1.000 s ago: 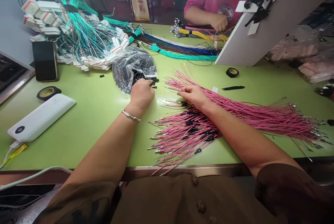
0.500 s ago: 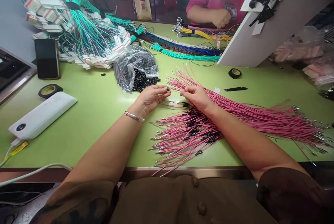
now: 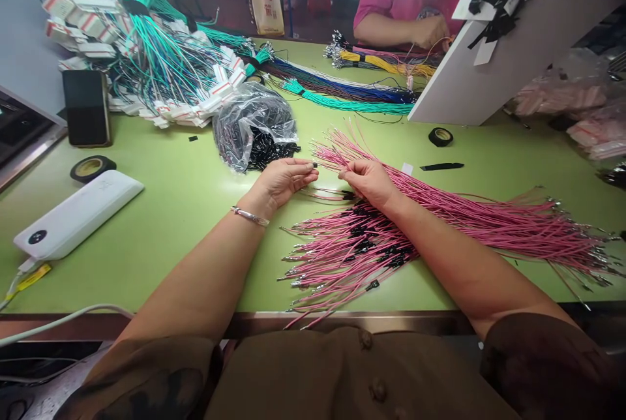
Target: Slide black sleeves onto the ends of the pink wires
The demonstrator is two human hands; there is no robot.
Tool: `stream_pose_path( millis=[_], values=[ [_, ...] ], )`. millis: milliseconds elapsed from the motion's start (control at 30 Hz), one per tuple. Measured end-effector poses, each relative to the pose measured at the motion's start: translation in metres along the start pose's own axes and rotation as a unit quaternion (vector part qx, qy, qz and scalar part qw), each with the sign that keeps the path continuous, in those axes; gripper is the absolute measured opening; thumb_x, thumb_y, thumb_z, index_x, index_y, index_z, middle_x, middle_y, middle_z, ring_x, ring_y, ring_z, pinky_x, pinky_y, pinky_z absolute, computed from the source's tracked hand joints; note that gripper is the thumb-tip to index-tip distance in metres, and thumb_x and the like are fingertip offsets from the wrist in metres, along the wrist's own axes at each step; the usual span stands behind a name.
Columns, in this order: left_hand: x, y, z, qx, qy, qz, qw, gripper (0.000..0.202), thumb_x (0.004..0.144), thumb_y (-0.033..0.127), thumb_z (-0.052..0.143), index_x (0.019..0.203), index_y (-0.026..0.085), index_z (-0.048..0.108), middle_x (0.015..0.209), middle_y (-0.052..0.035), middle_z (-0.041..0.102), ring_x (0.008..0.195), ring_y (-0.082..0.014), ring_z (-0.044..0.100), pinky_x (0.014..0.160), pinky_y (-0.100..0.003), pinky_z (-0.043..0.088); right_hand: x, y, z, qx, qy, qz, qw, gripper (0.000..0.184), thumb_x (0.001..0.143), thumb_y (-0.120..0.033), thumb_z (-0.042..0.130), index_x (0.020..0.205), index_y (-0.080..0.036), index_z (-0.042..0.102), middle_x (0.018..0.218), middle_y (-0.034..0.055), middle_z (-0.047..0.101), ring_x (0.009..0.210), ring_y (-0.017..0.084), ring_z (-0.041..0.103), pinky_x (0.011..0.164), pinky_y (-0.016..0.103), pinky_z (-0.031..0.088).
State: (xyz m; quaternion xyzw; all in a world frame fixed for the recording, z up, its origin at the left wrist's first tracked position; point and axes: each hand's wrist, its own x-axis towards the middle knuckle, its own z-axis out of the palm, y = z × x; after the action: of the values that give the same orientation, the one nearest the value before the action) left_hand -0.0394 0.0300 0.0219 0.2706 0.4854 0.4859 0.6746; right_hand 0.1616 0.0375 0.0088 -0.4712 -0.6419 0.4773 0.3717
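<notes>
My left hand (image 3: pixel 288 180) pinches a small black sleeve (image 3: pixel 315 165) between thumb and forefinger, just left of the pink wire tips. Across a narrow gap, my right hand (image 3: pixel 366 179) is closed on a pink wire, its fingers hiding most of it. Under and beyond the right hand runs a long bundle of pink wires (image 3: pixel 454 211) with metal terminals at the ends. Nearer the table edge lies a second group of pink wires (image 3: pixel 323 244) carrying black sleeves (image 3: pixel 362 237). Behind my left hand, a clear plastic bag (image 3: pixel 254 123) holds many small black pieces.
A white power bank (image 3: pixel 81 214), a phone (image 3: pixel 87 109) and black tape (image 3: pixel 92 167) lie at left. Teal wires with white connectors (image 3: pixel 161 68) are piled behind. A white panel (image 3: pixel 489 68) stands at right, near another tape roll (image 3: pixel 441 137). A person in pink works opposite.
My hands keep nearly the same place. The black sleeve in my left fingers has turned slightly and shows more plainly. The co-worker's hand opposite has shifted toward the panel.
</notes>
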Motion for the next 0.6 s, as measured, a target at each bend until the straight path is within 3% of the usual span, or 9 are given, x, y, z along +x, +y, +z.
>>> stream_pose_path(
  millis=[133,233,333,433,600],
  values=[
    [0.000,-0.001,-0.001,0.017,-0.002,0.001,1.000,0.009,0.073,-0.003,0.070,0.071,0.005,0.067,0.066,-0.0095,0.070,0.062,-0.0119,0.069,0.067,-0.021,0.057,-0.002,-0.003,0.001,-0.020,-0.002,-0.014,1.000,0.034,0.075,-0.038,0.066,0.056,-0.019,0.046,0.046,-0.0073,0.037,0.047,0.006,0.031,0.049,0.024,0.025],
    [0.001,-0.003,-0.005,0.071,-0.044,0.000,0.996,0.009,0.069,0.003,0.076,0.075,0.005,0.070,0.068,-0.0108,0.071,0.061,-0.0135,0.068,0.063,-0.023,0.056,-0.002,-0.003,0.000,-0.034,-0.017,-0.017,0.999,0.037,0.075,-0.038,0.067,0.054,-0.019,0.045,0.047,-0.0073,0.036,0.049,0.005,0.030,0.050,0.024,0.025],
    [0.003,-0.006,-0.009,0.134,-0.092,0.033,0.986,0.019,0.064,0.014,0.083,0.080,0.007,0.073,0.069,-0.0093,0.072,0.054,-0.0108,0.063,0.054,-0.022,0.051,-0.001,-0.002,-0.002,-0.026,-0.045,-0.007,0.999,0.035,0.076,-0.040,0.068,0.057,-0.018,0.049,0.046,-0.0075,0.039,0.048,0.005,0.032,0.049,0.023,0.026],
    [0.002,-0.010,-0.007,0.198,-0.095,0.083,0.972,0.024,0.060,0.020,0.085,0.078,0.009,0.075,0.064,-0.0059,0.070,0.047,-0.0075,0.054,0.048,-0.021,0.043,-0.001,-0.001,-0.004,-0.018,-0.069,0.008,0.997,0.032,0.077,-0.042,0.067,0.064,-0.016,0.056,0.046,-0.0067,0.045,0.044,0.005,0.035,0.046,0.022,0.028],
    [-0.001,-0.015,0.003,0.273,-0.092,0.115,0.951,0.022,0.058,0.022,0.083,0.074,0.010,0.076,0.062,-0.0039,0.069,0.052,-0.0080,0.053,0.052,-0.022,0.041,0.000,0.001,-0.005,-0.024,-0.087,0.004,0.996,0.034,0.080,-0.047,0.064,0.070,-0.014,0.062,0.047,-0.0050,0.050,0.040,0.005,0.037,0.043,0.020,0.029]
  ],
)
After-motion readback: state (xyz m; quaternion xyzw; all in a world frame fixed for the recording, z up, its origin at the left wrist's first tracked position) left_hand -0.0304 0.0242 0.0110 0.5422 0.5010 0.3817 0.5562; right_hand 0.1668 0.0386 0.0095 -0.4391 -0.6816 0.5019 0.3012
